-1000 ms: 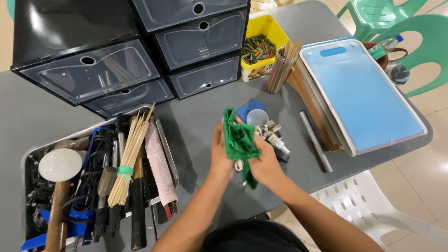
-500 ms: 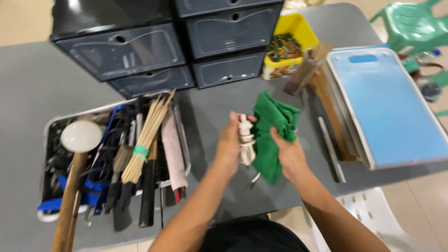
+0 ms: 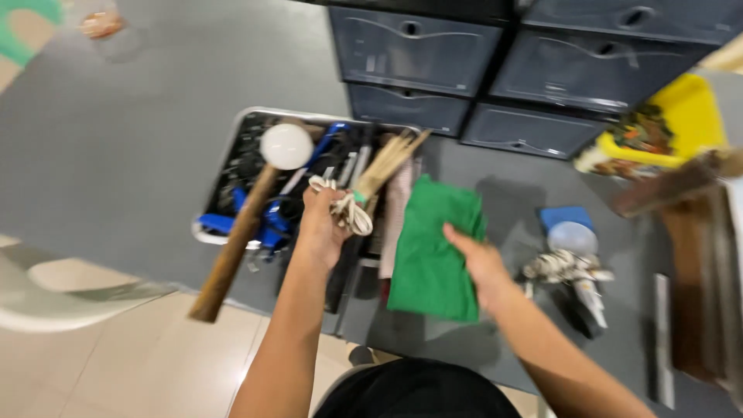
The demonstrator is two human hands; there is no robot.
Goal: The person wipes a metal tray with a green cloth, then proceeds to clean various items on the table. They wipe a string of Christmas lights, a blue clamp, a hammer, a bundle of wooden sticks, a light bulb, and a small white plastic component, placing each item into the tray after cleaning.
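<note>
Grey and matte, the worktop carries a row of dark plastic drawer units along its far edge, with beige floor tiles showing below its near edge. Toward the left near edge sits a metal tray crowded with tools: a mallet with a round white head and a long wooden handle jutting out over the worktop's edge, blue-handled tools, and a bundle of thin wooden sticks.

The left hand hovers over the tray's right side, its fingers closed around a small coil of white cord. The right hand presses flat, fingers spread, on a folded green cloth that lies on the worktop just right of the tray, near the front edge.

Further right lie a blue item with a pale round lid and a white-wrapped tool. A yellow bin of small parts stands by the drawers, and long wooden pieces blur at the right edge.
</note>
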